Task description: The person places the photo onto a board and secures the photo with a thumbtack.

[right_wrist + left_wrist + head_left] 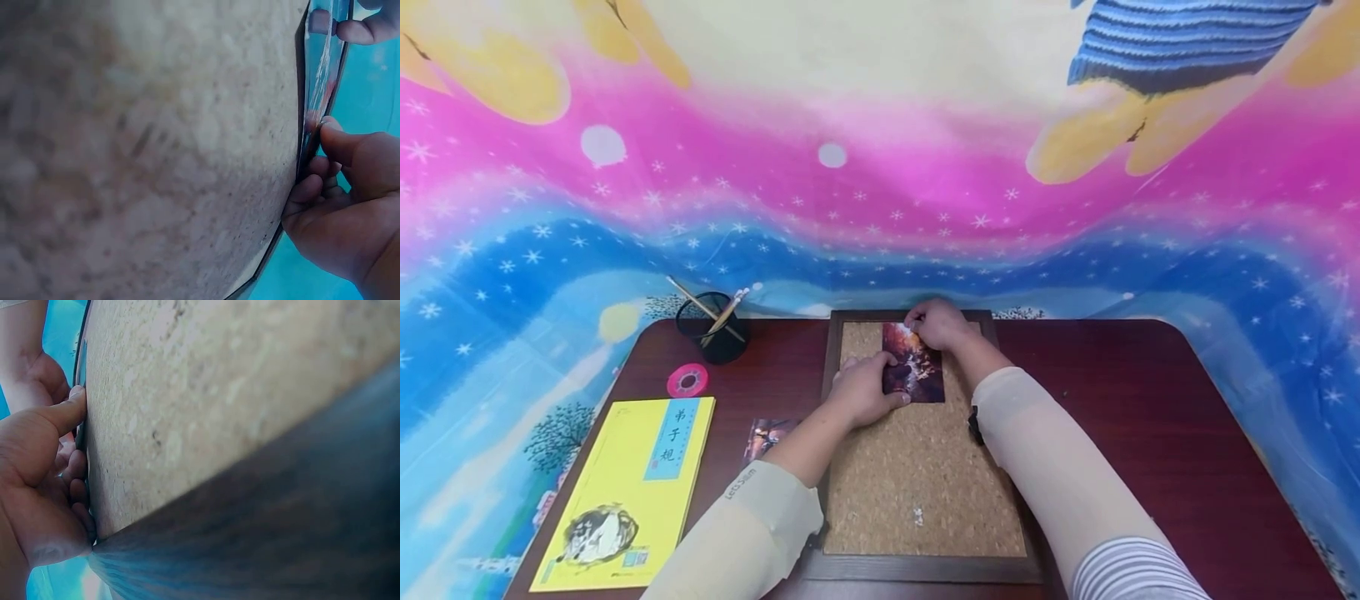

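A dark, orange-lit photo print (pixel 913 371) lies on the upper part of a framed corkboard (pixel 925 467). My left hand (pixel 867 387) rests over its left edge, thumb and fingers apart, pressing it against the cork. At the top edge, my right hand (pixel 942 323) has its thumb and forefinger together, pinching a small pin-like thing mostly hidden by the fingertips. The right wrist view shows those right fingers (pixel 334 134) at the glossy print's edge (pixel 322 69). The left wrist view shows the left hand (pixel 37 469) low against the board.
Small whitish bits (pixel 918 517) lie on the lower cork. Left of the board are another photo print (pixel 767 435), partly behind the left forearm, a yellow book (pixel 625 492), a pink tape roll (pixel 688 381) and a black mesh pen holder (pixel 724 337). A patterned cloth (pixel 880 192) hangs behind the table.
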`<action>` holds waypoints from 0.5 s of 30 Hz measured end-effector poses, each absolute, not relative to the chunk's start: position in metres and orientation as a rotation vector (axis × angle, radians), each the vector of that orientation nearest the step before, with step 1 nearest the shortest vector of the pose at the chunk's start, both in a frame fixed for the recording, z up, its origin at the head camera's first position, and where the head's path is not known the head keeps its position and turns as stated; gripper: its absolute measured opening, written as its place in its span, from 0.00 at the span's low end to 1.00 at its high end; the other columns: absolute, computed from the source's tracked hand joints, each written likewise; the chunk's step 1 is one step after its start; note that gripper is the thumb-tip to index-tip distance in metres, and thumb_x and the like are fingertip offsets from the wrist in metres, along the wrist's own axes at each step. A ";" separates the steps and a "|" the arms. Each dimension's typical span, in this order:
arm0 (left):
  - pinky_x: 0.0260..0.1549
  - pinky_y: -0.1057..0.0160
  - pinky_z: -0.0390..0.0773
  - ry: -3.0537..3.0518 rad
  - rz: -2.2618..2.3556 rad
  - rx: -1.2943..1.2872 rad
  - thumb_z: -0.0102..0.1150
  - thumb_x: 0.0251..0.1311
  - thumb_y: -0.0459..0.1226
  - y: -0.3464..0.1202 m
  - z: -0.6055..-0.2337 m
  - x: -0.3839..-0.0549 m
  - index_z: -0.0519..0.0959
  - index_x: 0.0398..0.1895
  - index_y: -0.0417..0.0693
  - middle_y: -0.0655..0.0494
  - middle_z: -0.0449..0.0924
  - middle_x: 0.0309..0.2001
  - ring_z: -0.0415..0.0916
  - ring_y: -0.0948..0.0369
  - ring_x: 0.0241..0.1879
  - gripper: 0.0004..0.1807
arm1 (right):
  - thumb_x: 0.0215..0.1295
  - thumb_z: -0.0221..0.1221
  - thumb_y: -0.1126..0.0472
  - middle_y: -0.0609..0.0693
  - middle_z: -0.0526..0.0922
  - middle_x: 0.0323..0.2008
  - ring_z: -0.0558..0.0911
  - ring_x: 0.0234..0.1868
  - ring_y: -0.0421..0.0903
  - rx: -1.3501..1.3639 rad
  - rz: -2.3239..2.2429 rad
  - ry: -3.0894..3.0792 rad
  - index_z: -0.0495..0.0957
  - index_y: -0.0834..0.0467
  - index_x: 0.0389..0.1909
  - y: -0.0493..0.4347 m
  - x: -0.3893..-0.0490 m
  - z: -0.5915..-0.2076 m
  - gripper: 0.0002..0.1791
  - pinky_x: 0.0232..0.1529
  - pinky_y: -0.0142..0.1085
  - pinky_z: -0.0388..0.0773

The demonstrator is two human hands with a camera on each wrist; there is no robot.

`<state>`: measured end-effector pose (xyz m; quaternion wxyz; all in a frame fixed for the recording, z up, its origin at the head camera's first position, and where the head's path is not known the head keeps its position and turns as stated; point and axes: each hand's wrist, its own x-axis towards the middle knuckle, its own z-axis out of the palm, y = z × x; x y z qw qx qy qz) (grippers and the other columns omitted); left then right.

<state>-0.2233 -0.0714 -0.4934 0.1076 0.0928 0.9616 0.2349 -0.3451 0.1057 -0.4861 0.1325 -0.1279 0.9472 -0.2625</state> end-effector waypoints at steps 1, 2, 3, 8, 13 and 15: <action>0.59 0.44 0.71 2.828 0.694 0.273 0.69 0.62 0.59 -0.071 -0.494 -0.223 0.74 0.69 0.55 0.52 0.79 0.65 0.72 0.48 0.57 0.36 | 0.79 0.57 0.55 0.52 0.85 0.53 0.81 0.55 0.52 -0.372 -0.771 2.747 0.86 0.53 0.51 0.107 -0.345 -0.487 0.12 0.59 0.47 0.76; 0.59 0.44 0.71 2.827 0.696 0.274 0.69 0.62 0.59 -0.071 -0.494 -0.223 0.74 0.69 0.55 0.52 0.79 0.65 0.72 0.48 0.58 0.36 | 0.78 0.57 0.55 0.52 0.84 0.53 0.81 0.55 0.52 -0.374 -0.785 2.744 0.86 0.53 0.51 0.108 -0.345 -0.487 0.11 0.59 0.47 0.76; 0.59 0.44 0.71 2.827 0.695 0.274 0.69 0.62 0.59 -0.071 -0.494 -0.223 0.74 0.69 0.55 0.52 0.79 0.65 0.72 0.48 0.58 0.36 | 0.78 0.58 0.56 0.52 0.84 0.53 0.81 0.55 0.52 -0.376 -0.799 2.740 0.86 0.53 0.51 0.109 -0.344 -0.488 0.11 0.59 0.47 0.77; 0.60 0.44 0.70 2.826 0.687 0.266 0.69 0.62 0.59 -0.071 -0.494 -0.223 0.73 0.69 0.55 0.52 0.78 0.66 0.71 0.48 0.59 0.36 | 0.76 0.59 0.59 0.52 0.83 0.53 0.80 0.53 0.51 -0.406 -0.870 2.713 0.86 0.51 0.50 0.118 -0.344 -0.489 0.09 0.57 0.47 0.76; 0.59 0.44 0.71 2.833 0.685 0.268 0.70 0.61 0.59 -0.071 -0.493 -0.223 0.74 0.69 0.55 0.51 0.79 0.65 0.72 0.48 0.58 0.36 | 0.75 0.61 0.57 0.51 0.83 0.54 0.80 0.53 0.50 -0.405 -0.902 2.710 0.87 0.49 0.50 0.122 -0.343 -0.489 0.10 0.57 0.47 0.76; 0.58 0.44 0.71 2.834 0.684 0.269 0.70 0.61 0.59 -0.071 -0.493 -0.223 0.74 0.68 0.55 0.51 0.79 0.65 0.72 0.48 0.58 0.36 | 0.75 0.61 0.58 0.51 0.84 0.55 0.81 0.54 0.51 -0.403 -0.916 2.709 0.88 0.49 0.50 0.123 -0.342 -0.489 0.10 0.57 0.47 0.76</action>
